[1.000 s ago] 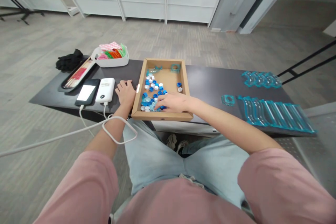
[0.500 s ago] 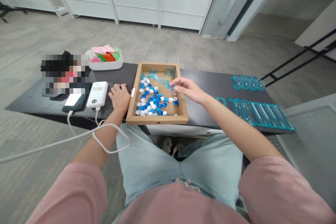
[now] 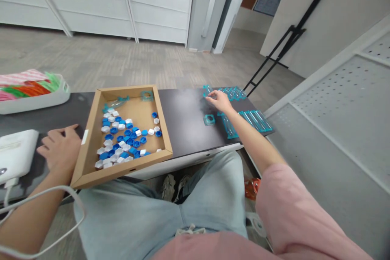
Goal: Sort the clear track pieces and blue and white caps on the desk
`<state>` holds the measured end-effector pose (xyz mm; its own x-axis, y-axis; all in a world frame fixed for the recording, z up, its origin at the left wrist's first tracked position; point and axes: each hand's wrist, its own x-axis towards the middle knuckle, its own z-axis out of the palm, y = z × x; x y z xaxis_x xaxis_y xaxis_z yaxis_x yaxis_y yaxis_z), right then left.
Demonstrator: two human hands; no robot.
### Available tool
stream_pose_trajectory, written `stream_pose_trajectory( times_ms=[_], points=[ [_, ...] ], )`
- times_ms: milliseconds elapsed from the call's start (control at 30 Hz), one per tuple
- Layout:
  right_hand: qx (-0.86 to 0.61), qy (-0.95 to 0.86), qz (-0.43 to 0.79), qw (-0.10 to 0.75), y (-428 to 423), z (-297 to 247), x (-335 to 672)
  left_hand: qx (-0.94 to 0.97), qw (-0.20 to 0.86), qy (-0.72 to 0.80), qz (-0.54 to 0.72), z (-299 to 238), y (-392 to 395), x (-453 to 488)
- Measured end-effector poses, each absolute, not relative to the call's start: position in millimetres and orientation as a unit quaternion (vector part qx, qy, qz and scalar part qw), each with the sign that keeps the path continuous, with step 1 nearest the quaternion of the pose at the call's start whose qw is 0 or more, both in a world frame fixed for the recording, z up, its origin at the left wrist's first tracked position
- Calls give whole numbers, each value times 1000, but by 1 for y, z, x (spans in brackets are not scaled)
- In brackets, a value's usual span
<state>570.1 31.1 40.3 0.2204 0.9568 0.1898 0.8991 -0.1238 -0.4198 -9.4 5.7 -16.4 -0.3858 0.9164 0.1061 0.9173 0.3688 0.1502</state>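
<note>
My left hand (image 3: 62,146) lies flat on the dark table, fingers spread, against the left side of the cardboard box (image 3: 167,138). In the box are many blue and white hexagonal pieces (image 3: 128,142), a clear plastic piece with teal ends (image 3: 117,102) and a small square teal frame (image 3: 147,96). Over the table, right of the box, my right hand (image 3: 219,100) pinches a clear plastic strip with teal ends (image 3: 207,89), partly hidden by the fingers. It is just left of a row of similar teal-edged pieces (image 3: 233,92).
Long clear teal-ended pieces (image 3: 252,120) lie side by side at the right, near a square teal frame (image 3: 209,120). At the left are a white tray (image 3: 36,103) of colourful strips and a white power bank (image 3: 18,154) with its cable. A grey perforated panel (image 3: 329,130) stands right.
My right hand has moved out of the box to the right, taking a long clear piece with it. The view has turned rightward. My left hand stays beside the box.
</note>
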Motion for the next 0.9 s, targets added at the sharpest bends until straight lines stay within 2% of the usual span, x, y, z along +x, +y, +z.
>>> stream_pose_trajectory(
  times_ms=[133,267,533,667,900],
  points=[
    [-792,-600,43,104,34,33,593,-557,29,-829,-25,-13,2,-10],
    [-808,-586,22,60,35,28,601,-581,48,-812,34,-14,4,-13],
    [-805,-592,11,33,34,27,614,-575,-39,-807,-133,-17,4,-18],
    [-813,-581,14,34,30,31,618,-568,-44,-796,-206,-20,3,-19],
    [-794,-603,7,77,28,50,589,-548,-4,-824,-146,-16,10,-10]
  ],
)
